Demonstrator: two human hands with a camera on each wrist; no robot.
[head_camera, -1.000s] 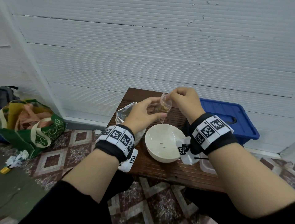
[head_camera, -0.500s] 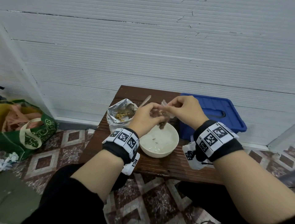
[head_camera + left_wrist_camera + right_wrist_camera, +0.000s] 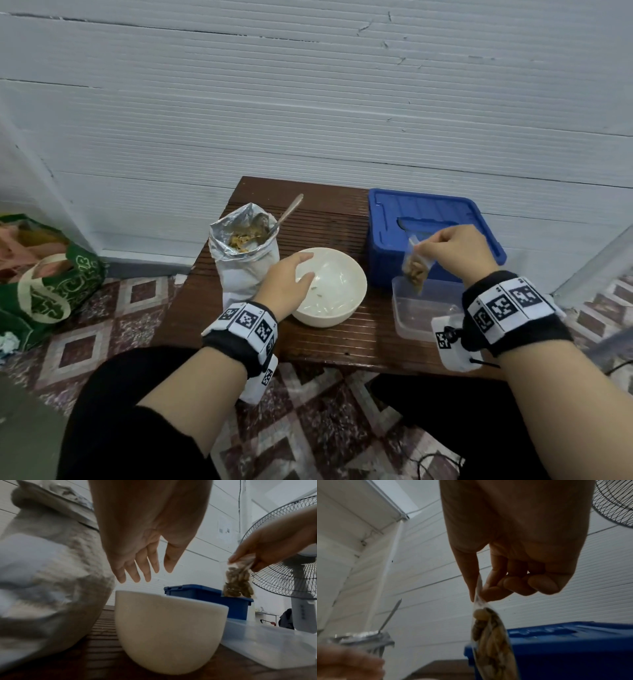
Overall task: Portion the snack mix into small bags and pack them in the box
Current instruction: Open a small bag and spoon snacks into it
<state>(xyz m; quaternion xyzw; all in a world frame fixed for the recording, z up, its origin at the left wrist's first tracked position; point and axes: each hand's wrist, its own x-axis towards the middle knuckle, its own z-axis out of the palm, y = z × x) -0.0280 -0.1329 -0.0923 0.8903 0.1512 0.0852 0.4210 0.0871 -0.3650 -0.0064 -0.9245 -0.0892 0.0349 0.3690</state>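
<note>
My right hand (image 3: 445, 250) (image 3: 477, 595) pinches the top of a small clear bag of snack mix (image 3: 415, 269) (image 3: 237, 582) (image 3: 493, 642), which hangs above a clear plastic box (image 3: 416, 325) (image 3: 274, 646) on the wooden table (image 3: 329, 342). Over the near rim of a white bowl (image 3: 337, 298) (image 3: 168, 632) hovers my left hand (image 3: 291, 277) (image 3: 142, 566), fingers straight and holding nothing. The bowl holds only a few crumbs. A foil snack-mix bag (image 3: 245, 253) (image 3: 48, 574) stands open to its left with a spoon (image 3: 287, 212) (image 3: 390, 616) in it.
A blue lidded bin (image 3: 428, 233) (image 3: 205, 597) (image 3: 573, 649) sits behind the clear box against the white wall. A standing fan (image 3: 291, 561) is at the right. A green tote bag (image 3: 51, 281) lies on the tiled floor at the left.
Both hands held the small bag over the bowl; now the left hand has let go and the right hand has carried the filled bag rightward over the clear box.
</note>
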